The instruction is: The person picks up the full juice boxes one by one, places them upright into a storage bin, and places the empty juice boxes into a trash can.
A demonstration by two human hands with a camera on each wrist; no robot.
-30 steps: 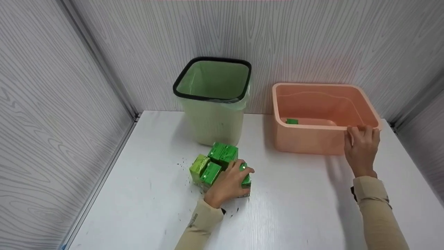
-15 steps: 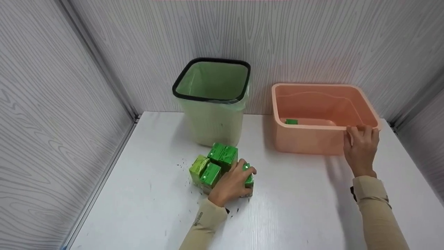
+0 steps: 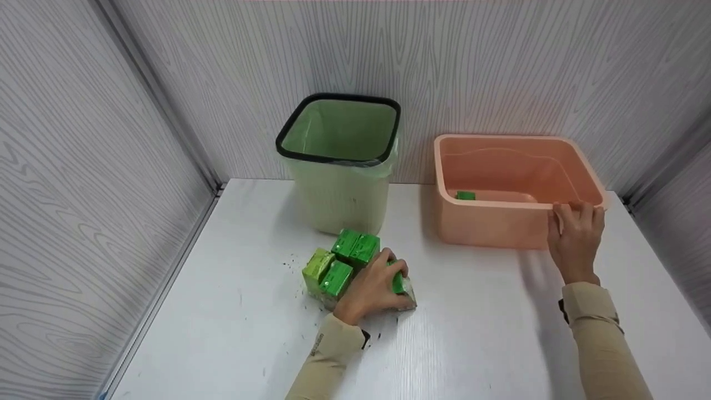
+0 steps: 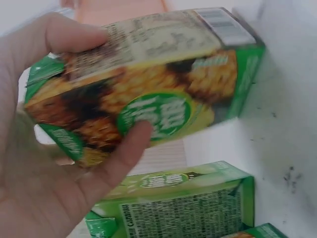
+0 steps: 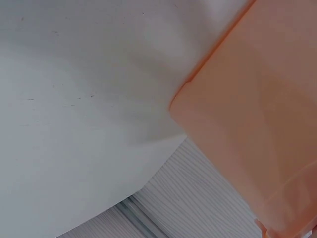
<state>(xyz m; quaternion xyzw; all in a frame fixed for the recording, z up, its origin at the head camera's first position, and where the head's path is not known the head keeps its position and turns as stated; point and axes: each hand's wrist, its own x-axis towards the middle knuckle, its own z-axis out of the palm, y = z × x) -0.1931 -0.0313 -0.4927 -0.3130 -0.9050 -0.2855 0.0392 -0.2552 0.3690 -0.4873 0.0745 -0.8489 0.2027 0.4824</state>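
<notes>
My left hand (image 3: 371, 288) grips a juice box (image 4: 198, 69) with pineapples pictured on its side, thumb and fingers on opposite faces. In the head view this juice box is tilted, at the right of a cluster of several others. Those include a yellow-green juice box (image 3: 318, 268) at the left and a green juice box (image 3: 338, 279) beside it. Another green juice box (image 4: 183, 213) lies below the held one in the left wrist view. My right hand (image 3: 577, 241) holds the front rim of an orange plastic bin (image 3: 489, 225), near its right corner.
A pale green trash can (image 3: 350, 194) with a black rim stands behind the juice boxes, left of the bin. A small green item (image 3: 465, 195) shows inside the bin. Dark specks dot the white table (image 3: 222, 311). Panelled walls enclose the back and sides.
The held juice box has shifted slightly right and tipped over, away from the cluster, with my left hand turning along. My right hand stays on the bin's rim.
</notes>
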